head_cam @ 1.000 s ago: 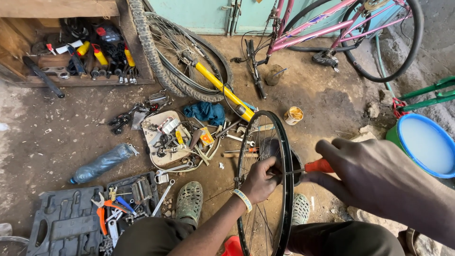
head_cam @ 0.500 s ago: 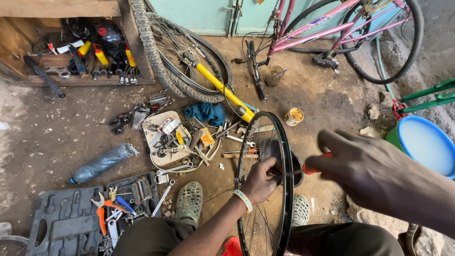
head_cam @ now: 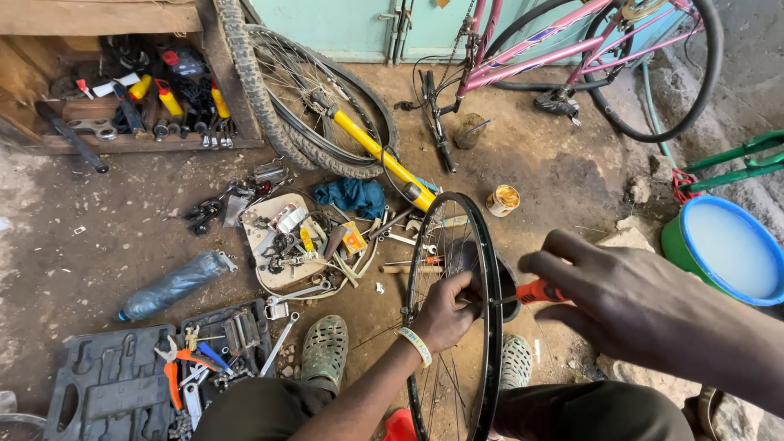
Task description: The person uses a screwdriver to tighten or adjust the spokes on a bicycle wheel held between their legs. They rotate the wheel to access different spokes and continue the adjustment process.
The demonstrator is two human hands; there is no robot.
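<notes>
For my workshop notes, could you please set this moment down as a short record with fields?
Setting: dirt floor of a bicycle repair spot
Left hand: holds the spokes inside the bare wheel rim, which stands upright between the person's feet
Right hand: holds an orange-handled screwdriver, tip at the rim
Near left: open grey tool case, plastic bottle, tray of small parts
Near right: blue-rimmed basin
Behind: yellow pump, pink bicycle

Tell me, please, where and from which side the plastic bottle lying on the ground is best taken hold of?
Probably around the middle of the plastic bottle, from above: it lies on its side on the ground, body exposed, narrow capped end toward the tool case.
</notes>
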